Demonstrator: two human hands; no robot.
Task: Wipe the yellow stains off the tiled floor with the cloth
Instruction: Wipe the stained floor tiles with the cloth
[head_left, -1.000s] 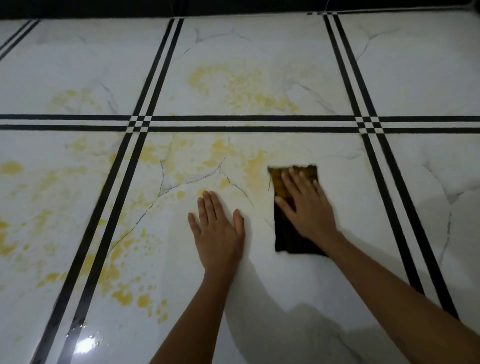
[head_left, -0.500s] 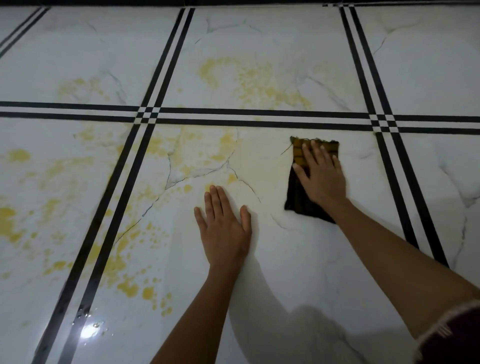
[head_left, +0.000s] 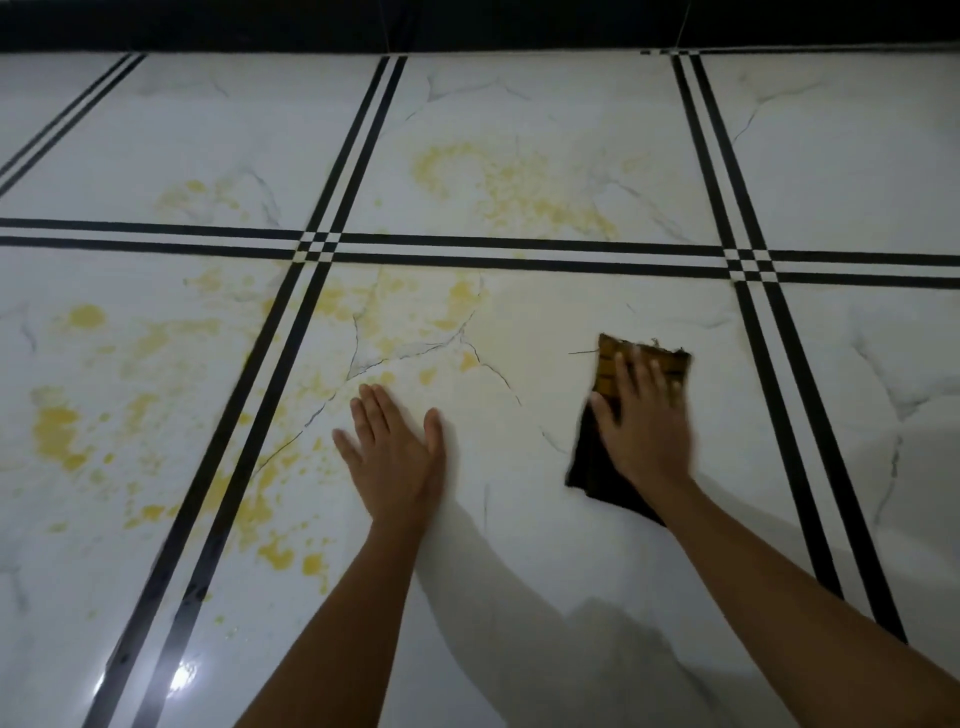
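Observation:
A dark cloth (head_left: 592, 467) with a yellow-checked far end lies flat on the white marble-look tiled floor (head_left: 519, 519). My right hand (head_left: 641, 415) presses on it, fingers spread and blurred by motion. My left hand (head_left: 395, 447) rests flat on the tile to the cloth's left, fingers apart, holding nothing. Yellow stains (head_left: 405, 322) spread over the tile beyond my left hand. More yellow stains (head_left: 57, 431) cover the left tile, and a fainter patch (head_left: 509, 192) marks the far middle tile. The floor under and around the cloth looks pale and nearly stain-free.
Black double stripes (head_left: 519, 252) cross the floor between tiles. A dark wall base (head_left: 467, 26) runs along the far edge. A light glare (head_left: 182, 675) shines on the near left tile.
My right hand has slid the cloth away from me and to the right, then a little back toward me. My left hand has stayed planted on the tile.

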